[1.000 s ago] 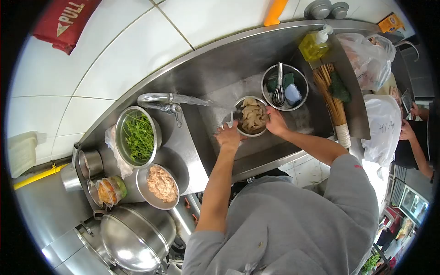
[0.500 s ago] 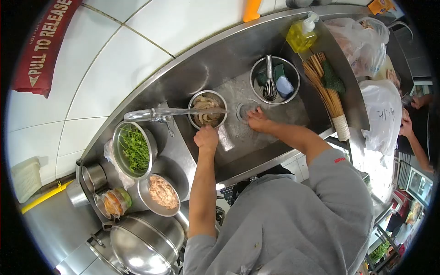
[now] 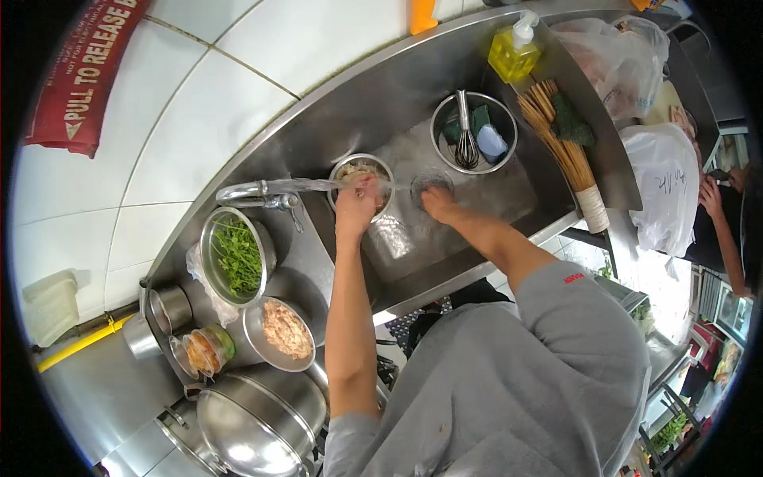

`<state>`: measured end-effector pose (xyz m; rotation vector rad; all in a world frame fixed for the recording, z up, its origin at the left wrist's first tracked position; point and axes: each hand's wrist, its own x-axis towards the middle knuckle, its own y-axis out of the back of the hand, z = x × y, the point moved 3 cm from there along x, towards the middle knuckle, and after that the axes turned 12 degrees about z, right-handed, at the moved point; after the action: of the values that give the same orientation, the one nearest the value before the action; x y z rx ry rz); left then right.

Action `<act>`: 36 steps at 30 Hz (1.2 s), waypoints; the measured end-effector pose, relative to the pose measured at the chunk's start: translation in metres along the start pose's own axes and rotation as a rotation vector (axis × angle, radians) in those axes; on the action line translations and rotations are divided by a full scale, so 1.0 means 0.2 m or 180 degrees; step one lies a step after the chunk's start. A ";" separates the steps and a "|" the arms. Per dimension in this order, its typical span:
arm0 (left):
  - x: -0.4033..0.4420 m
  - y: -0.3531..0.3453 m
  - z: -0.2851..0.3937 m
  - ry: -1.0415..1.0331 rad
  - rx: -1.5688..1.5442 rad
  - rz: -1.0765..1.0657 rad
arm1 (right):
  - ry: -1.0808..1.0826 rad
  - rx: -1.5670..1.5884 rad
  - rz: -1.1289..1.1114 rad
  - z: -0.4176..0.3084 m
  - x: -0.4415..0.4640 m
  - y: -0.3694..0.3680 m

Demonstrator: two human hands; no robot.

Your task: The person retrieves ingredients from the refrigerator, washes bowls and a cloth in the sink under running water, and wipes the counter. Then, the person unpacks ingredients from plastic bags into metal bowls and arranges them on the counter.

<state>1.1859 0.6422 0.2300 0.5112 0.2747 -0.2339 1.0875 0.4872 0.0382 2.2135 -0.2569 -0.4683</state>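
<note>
A steel bowl (image 3: 381, 208) with pale, soft pieces in it stands at the left side of the sink (image 3: 509, 208). Water from the faucet (image 3: 242, 191) runs across it. My left hand (image 3: 358, 199) is over the bowl's opening, in the stream, its fingers partly lost in water and blur. My right hand (image 3: 436, 200) rests low in the sink at the round drain (image 3: 430, 181), right of the bowl; its fingertips are hard to make out there. Behind it stands a second bowl (image 3: 515, 151) holding a whisk (image 3: 466, 147), green pads and a bluish-white sponge.
Left of the sink are a bowl of green leaves (image 3: 236, 256), a bowl of minced pinkish food (image 3: 286, 332) and a large steel pot (image 3: 246, 421). A soap bottle (image 3: 513, 56), a bamboo brush (image 3: 568, 151) and plastic bags (image 3: 660, 187) are right; another person's hand (image 3: 711, 199) shows beyond.
The bowl of pale pieces has moved left under the faucet. My right hand has let go of it and gone to the drain. My left hand has moved from the bowl's rim over its contents.
</note>
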 end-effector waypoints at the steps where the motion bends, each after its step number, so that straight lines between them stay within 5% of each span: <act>1: 0.00 0.02 0.06 0.0001 -0.0174 0.0001 | 0.0022 -0.0266 -0.0039 0.04 0.07 -0.05; 6: 0.03 0.08 0.11 0.0116 -0.0709 -0.0100 | -0.0027 -0.0360 -0.0035 0.18 0.22 -0.14; 9: 0.03 0.09 0.13 0.0026 -0.0969 -0.0066 | 0.0084 -0.0092 -0.0698 0.07 0.15 0.11; 12: 0.02 0.06 0.15 -0.0012 -0.1847 -0.0095 | 0.0869 -0.0605 -0.1096 -0.08 -0.01 0.39; 14: 0.06 0.08 0.14 -0.0105 -0.2101 -0.0171 | 0.1151 -0.0209 -0.0362 -0.09 -0.13 0.54; 18: 0.17 0.07 0.10 -0.0108 -0.1783 -0.0104 | 0.0040 0.2142 0.1463 -0.05 -0.76 0.95; 20: 0.15 0.04 -0.01 -0.0288 -0.0735 -0.0173 | -0.0419 0.3234 0.2062 0.03 -1.06 0.99; 23: 0.46 -0.08 -0.62 -0.1835 0.2644 -0.1296 | -0.1297 0.4428 0.2624 0.34 -1.56 0.92; 24: 0.09 -0.14 -0.41 -0.1481 0.3197 -0.1611 | -0.1647 0.4706 0.2875 0.50 -1.71 0.78; 25: 0.32 -0.15 -0.75 -0.1669 0.2759 -0.1521 | -0.1948 0.4770 0.3025 0.67 -1.85 0.65; 27: 0.01 -0.21 -0.50 -0.1303 0.2713 -0.1218 | -0.2616 0.4911 0.3205 0.93 -2.17 0.44; 29: -0.02 -0.20 -0.50 -0.0749 0.1606 -0.0967 | -0.3077 0.4647 0.3411 1.12 -2.49 0.29; 32: 0.04 -0.18 -0.51 -0.1402 0.1163 -0.1042 | -0.3534 0.4809 0.3830 1.35 -2.90 0.09; 34: -0.34 -0.24 -0.26 -0.1354 0.0679 -0.1110 | -0.3562 0.5090 0.4315 1.41 -3.13 0.04; 36: -0.60 -0.32 -0.16 -0.1837 0.1191 -0.0911 | -0.3543 0.5707 0.4776 1.40 -3.29 0.04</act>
<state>1.0481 0.6231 0.2122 0.7483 -0.2691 -0.7042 0.3720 0.5072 0.0425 1.6879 -3.5819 -0.4999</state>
